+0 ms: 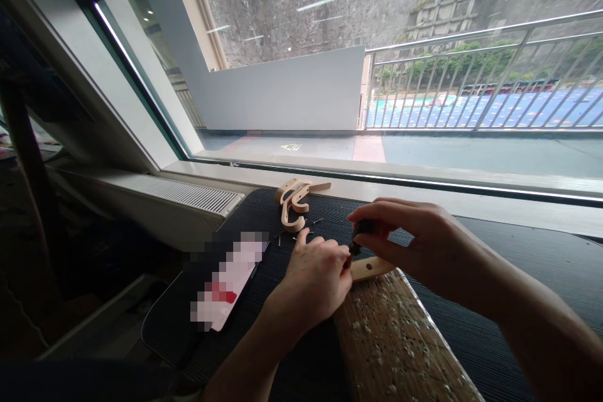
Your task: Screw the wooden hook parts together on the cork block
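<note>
My right hand (pixel 414 232) pinches a short dark tool (pixel 362 231) between thumb and fingers; its exact kind is hard to make out. The tool's lower end points down at a pale wooden strip (pixel 372 269) with a hole in it. My left hand (pixel 318 273) is curled over the strip's left end, its fingertips close to the tool's tip. Beneath the strip lies a thick wooden board (pixel 400 339), its top pitted with many small holes. Beyond my left hand rest curved pale wooden hooks (pixel 293 204) and a few loose screws (pixel 318 221).
Everything stands on a black ribbed tabletop (pixel 292 339). A blurred pale flat object (pixel 230 282) lies at its left side. Behind the table runs a window sill (pixel 377 195) under a large slanted window; a white vent grille (pixel 188 191) is at the left.
</note>
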A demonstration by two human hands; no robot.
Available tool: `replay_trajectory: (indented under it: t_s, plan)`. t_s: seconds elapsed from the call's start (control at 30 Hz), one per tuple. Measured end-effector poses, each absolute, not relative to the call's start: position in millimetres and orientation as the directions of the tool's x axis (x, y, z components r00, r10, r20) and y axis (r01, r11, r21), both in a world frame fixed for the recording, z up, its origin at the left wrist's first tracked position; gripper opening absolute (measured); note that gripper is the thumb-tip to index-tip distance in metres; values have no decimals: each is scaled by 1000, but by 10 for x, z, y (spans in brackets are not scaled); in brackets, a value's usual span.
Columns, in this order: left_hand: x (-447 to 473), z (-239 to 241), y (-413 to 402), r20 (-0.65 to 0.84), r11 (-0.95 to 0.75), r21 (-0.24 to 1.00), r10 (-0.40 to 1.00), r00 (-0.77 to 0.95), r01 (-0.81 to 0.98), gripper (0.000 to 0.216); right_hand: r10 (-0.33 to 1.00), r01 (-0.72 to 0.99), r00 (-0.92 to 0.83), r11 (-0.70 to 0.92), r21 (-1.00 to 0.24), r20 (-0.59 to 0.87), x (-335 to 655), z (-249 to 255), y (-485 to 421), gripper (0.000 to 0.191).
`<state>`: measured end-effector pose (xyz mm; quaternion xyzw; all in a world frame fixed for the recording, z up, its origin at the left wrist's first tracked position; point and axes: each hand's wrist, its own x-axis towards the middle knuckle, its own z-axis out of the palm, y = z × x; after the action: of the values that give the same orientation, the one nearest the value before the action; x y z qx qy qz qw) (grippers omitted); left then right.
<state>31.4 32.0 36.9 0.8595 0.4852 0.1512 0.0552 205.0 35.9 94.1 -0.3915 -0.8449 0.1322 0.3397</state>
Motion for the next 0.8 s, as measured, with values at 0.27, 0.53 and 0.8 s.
replay_trajectory:
  t_s: [0.27, 0.53, 0.8]
  plan:
    - [307, 377, 316, 207, -524, 242, 850, 484, 817, 13, 752, 570, -467, 658, -491, 466, 2035, 948, 344, 26]
    - [302, 370, 310, 207, -531, 244, 846, 491, 812, 14, 750, 548, -490, 661, -512, 444, 2049, 941, 323, 22]
    - [313, 387, 313, 184, -523, 237, 851, 491, 818, 15, 770, 572, -457, 637, -516, 444, 2005, 949, 318, 18]
